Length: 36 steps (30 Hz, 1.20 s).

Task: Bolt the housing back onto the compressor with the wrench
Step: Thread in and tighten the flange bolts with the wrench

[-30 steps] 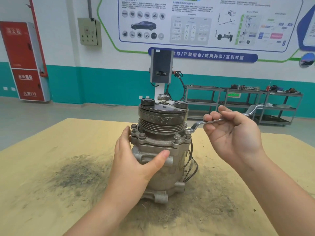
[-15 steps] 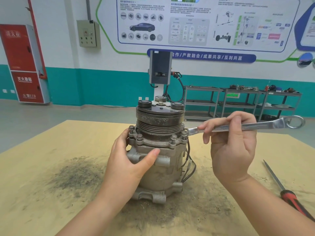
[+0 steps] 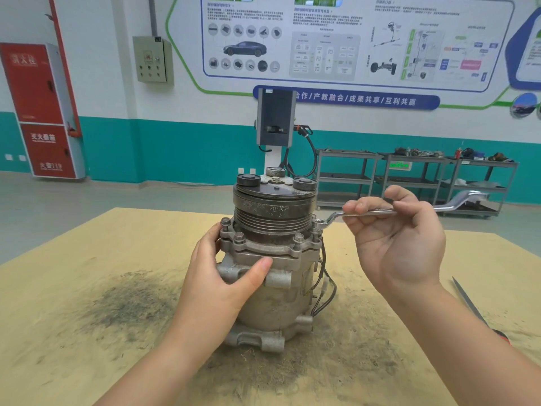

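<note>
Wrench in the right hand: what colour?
Bright silver metal; the wrench shows best in the head view, its only view.

compressor [image 3: 272, 285] stands upright at mid table [image 3: 87, 332], housing [image 3: 269, 250] on its upper part. my left hand [image 3: 222, 285] sits on its left front side. wrench [image 3: 380, 213] reaches right from a bolt [image 3: 319, 223] on the right rim, in my right hand [image 3: 401, 244]. screwdriver [image 3: 471, 306] lies far right on the table.

A screwdriver [image 3: 475, 313] is laid on the soiled wooden table [image 3: 73, 317]. Metal shelving carts [image 3: 415, 183] are lined along the teal-banded wall beyond, and a red fire-extinguisher cabinet [image 3: 41, 112] is stood at far left.
</note>
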### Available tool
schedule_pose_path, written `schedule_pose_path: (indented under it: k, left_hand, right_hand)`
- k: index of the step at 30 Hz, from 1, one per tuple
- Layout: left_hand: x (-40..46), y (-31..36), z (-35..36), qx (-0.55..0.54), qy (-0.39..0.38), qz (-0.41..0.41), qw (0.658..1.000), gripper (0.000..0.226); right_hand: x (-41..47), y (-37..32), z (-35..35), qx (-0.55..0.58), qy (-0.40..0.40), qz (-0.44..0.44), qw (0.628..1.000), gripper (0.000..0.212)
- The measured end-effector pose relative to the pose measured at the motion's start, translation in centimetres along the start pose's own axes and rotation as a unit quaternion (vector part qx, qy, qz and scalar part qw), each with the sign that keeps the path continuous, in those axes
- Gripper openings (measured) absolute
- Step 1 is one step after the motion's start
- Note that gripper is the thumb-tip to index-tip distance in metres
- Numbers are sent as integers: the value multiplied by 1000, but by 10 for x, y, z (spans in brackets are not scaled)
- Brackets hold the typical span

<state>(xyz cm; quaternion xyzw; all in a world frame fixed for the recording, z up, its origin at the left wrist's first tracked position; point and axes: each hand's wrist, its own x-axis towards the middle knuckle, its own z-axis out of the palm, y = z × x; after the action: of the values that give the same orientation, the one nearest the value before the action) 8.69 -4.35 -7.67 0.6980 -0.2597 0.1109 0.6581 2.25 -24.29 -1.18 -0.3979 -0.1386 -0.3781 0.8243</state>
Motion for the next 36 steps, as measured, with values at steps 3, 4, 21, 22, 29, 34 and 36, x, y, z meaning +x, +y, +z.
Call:
schedule_pose_path:
  k: [3, 4, 21, 22, 29, 34, 36]
  left_hand:
    - [0, 0, 0, 0, -4, 2, 1000, 61]
    - [0, 1, 0, 3, -3, 3, 1000, 62]
    - [3, -3, -1, 24, -8, 18, 1000, 62]
    - [3, -3, -1, 25, -8, 20, 999, 62]
    - [3, -3, -1, 29, -1, 23, 999, 64]
    - [0, -3, 1, 27, 14, 21, 999, 67]
    - [-1, -3, 2, 29, 15, 22, 999, 69]
  right_hand:
    - [3, -3, 0, 33, 8, 48, 998, 13]
    - [5, -3, -1, 34, 7, 65, 997, 16]
    - [-27, 31, 1, -319, -279, -372, 826, 5]
    - [-31, 32, 3, -351, -282, -376, 810, 8]
    - [-30, 13, 20, -359, -230, -396, 813, 6]
    - [-23, -1, 26, -148, -61, -169, 973, 19]
    - [-17, -3, 22, -94, -11, -82, 992, 24]
